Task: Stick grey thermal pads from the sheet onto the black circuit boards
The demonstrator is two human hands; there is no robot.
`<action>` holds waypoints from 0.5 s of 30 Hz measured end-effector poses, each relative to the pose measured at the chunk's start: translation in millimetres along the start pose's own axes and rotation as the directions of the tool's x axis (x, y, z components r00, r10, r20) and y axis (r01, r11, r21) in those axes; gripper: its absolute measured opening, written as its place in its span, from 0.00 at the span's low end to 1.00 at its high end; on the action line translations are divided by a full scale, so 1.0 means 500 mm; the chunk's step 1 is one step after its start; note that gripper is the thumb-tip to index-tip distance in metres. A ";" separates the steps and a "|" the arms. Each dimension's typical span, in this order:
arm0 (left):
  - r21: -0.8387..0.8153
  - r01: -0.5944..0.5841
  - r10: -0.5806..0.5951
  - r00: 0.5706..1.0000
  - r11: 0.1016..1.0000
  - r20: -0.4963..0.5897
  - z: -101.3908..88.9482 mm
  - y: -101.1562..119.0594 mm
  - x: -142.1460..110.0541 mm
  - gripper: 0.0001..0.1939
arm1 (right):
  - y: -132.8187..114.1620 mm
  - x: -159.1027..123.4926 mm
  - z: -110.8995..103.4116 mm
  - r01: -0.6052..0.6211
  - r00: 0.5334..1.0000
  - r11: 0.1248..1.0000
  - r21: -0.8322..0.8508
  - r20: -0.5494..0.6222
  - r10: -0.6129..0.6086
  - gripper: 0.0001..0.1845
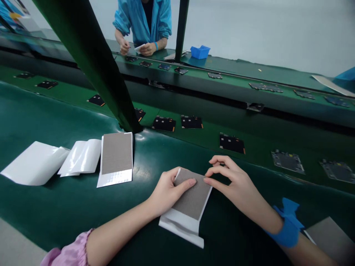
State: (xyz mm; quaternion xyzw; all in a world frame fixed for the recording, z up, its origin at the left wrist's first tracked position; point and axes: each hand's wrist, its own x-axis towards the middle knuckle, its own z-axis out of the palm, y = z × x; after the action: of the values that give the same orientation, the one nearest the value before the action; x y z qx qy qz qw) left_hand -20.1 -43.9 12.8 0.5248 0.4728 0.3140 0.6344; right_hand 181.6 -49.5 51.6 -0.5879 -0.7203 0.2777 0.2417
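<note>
My left hand point(168, 192) grips a stack of grey adhesive sheets point(191, 201) on white backing, thumb pressed on top and fingers underneath. The white backing paper point(181, 225) sticks out and curls at the near end. At the far right corner of the stack, my right hand point(235, 181) pinches the edge between thumb and index finger, its other fingers bent above. Whether a single layer is between those fingertips is too small to tell. A blue band point(290, 225) is tied around my right wrist.
Left on the green mat point(133, 214) lie another grey sheet stack point(117, 153) and curled white papers point(36, 162). Circuit boards point(232, 143) line the green conveyor beyond. A slanted green post point(111, 81) stands ahead. Across, a person in blue point(144, 26) works near a blue bin point(200, 52).
</note>
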 end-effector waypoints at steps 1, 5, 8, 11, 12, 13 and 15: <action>-0.002 0.001 -0.001 1.000 1.000 0.001 0.000 0.000 0.000 0.15 | 0.004 -0.002 0.001 -0.004 1.000 1.000 0.004 -0.011 0.004 0.13; -0.017 0.005 -0.005 1.000 1.000 0.005 0.000 0.000 0.001 0.15 | 0.006 -0.010 0.010 0.019 0.999 1.000 0.009 -0.052 -0.018 0.13; -0.044 0.014 -0.014 1.000 0.999 0.009 -0.001 0.002 0.001 0.15 | 0.005 -0.013 0.009 0.029 0.996 0.999 0.022 -0.086 -0.027 0.15; -0.067 0.034 -0.033 0.999 0.997 0.005 -0.002 0.003 0.000 0.15 | 0.028 0.001 -0.017 0.031 0.990 0.998 0.046 -0.137 -0.025 0.17; -0.069 0.042 -0.042 0.999 0.997 0.006 -0.003 0.004 0.000 0.15 | 0.045 0.010 -0.034 0.022 0.987 0.999 0.048 -0.161 -0.014 0.19; -0.071 0.049 -0.049 0.999 0.996 0.009 -0.003 0.004 -0.001 0.15 | 0.064 0.021 -0.054 0.000 0.982 0.999 0.039 -0.186 0.007 0.20; -0.075 0.055 -0.054 0.998 0.996 0.020 -0.004 0.003 -0.001 0.15 | 0.112 0.046 -0.103 -0.098 0.967 0.995 -0.001 -0.237 0.095 0.22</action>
State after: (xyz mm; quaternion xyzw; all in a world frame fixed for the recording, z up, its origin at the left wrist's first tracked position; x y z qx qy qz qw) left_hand -22.0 -43.1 14.2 0.4904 0.4690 0.3095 0.6661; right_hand 251.8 -12.4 51.5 -0.6526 -0.6587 0.2126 0.3082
